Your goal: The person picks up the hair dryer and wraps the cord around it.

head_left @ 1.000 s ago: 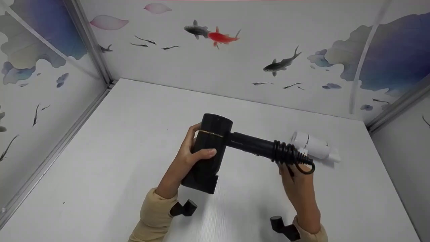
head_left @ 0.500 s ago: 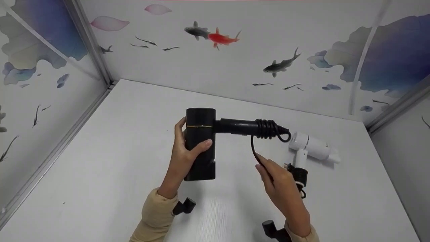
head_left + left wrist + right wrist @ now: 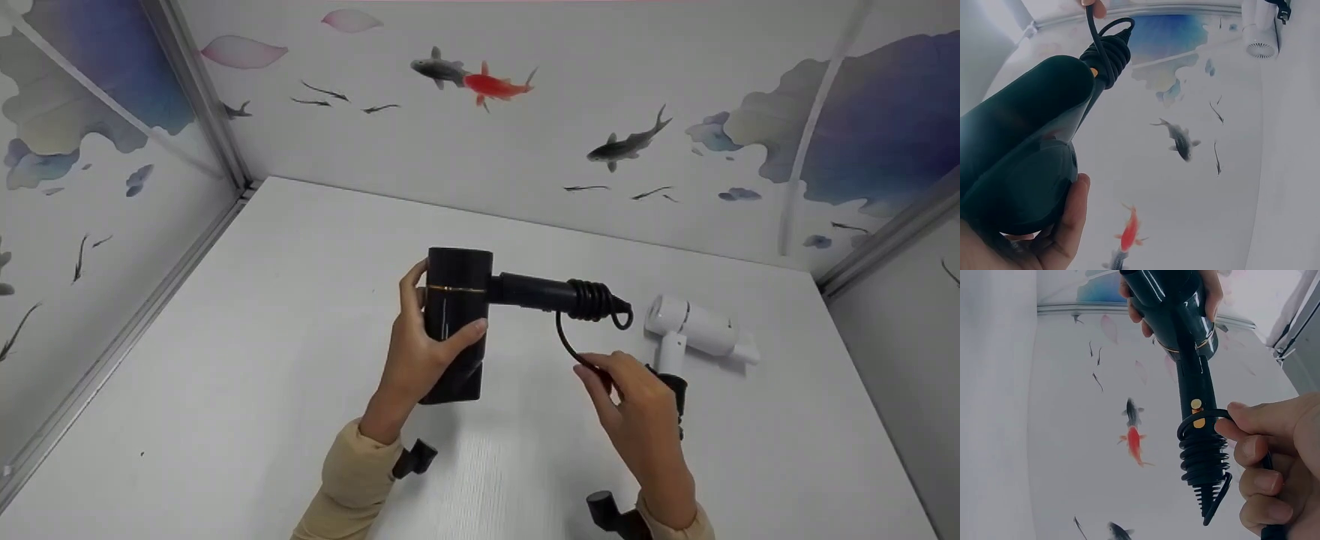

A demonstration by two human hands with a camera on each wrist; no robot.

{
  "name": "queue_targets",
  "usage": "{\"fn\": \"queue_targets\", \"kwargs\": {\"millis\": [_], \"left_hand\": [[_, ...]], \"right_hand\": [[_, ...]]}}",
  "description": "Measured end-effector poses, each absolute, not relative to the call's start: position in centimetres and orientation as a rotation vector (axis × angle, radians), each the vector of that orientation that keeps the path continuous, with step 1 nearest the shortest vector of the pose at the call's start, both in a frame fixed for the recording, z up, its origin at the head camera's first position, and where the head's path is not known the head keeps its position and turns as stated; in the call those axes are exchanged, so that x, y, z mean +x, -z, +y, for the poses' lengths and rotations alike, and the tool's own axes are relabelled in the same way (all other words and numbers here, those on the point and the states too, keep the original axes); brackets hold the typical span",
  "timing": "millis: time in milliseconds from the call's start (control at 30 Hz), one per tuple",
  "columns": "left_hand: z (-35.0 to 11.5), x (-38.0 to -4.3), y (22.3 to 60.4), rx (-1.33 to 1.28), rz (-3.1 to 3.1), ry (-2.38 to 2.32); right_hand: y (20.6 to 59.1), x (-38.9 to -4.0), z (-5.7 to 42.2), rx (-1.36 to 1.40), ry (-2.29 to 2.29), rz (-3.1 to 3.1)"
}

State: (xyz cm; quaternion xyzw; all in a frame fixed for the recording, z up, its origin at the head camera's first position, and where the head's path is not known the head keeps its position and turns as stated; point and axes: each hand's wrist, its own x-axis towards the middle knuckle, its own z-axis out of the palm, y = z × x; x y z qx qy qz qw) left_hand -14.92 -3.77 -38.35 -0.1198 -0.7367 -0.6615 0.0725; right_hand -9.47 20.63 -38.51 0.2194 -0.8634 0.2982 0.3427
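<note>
A black hair dryer [image 3: 457, 322] with a thin gold ring is held above the white table. My left hand [image 3: 420, 352] grips its barrel, thumb across the near side. The handle [image 3: 536, 291] points right, and a black cord [image 3: 1204, 458] is coiled round its end. From those coils a free length of cord [image 3: 566, 341] runs down to my right hand [image 3: 637, 420], which pinches it between thumb and fingers. In the right wrist view the other fingers curl round more of the cord. Gold switches [image 3: 1198, 413] show on the handle there.
A white hair dryer [image 3: 697, 326] lies on the table [image 3: 300, 300] at the right, its handle wrapped in black cord and partly hidden behind my right hand. White panels [image 3: 525, 165] printed with fish enclose the table at the back and sides.
The black dryer has swung from tilted to nearly level and moved left. My right hand has come down and left from the handle's end, drawing out a length of cord; fewer coils now show.
</note>
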Motion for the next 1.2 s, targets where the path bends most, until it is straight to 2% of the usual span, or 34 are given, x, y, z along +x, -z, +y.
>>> {"fn": "queue_targets", "kwargs": {"millis": [433, 900, 1067, 1200], "left_hand": [[-3.7, -15.0, 38.4, -0.422, -2.334, 1.995], [-3.8, -14.9, 38.5, -0.734, -2.559, 2.071], [-4.2, -14.8, 38.2, -0.881, -2.559, 2.111], [-4.7, -14.8, 38.0, -0.986, -2.530, 2.198]], "right_hand": [[38.2, -9.8, 21.3, 0.508, -0.806, -2.089], [37.1, -9.2, 23.2, 0.493, -0.913, -2.078], [36.8, -8.9, 23.9, 0.606, -1.084, -2.085], [36.8, -8.7, 24.6, 0.823, -1.419, -1.993]]}}
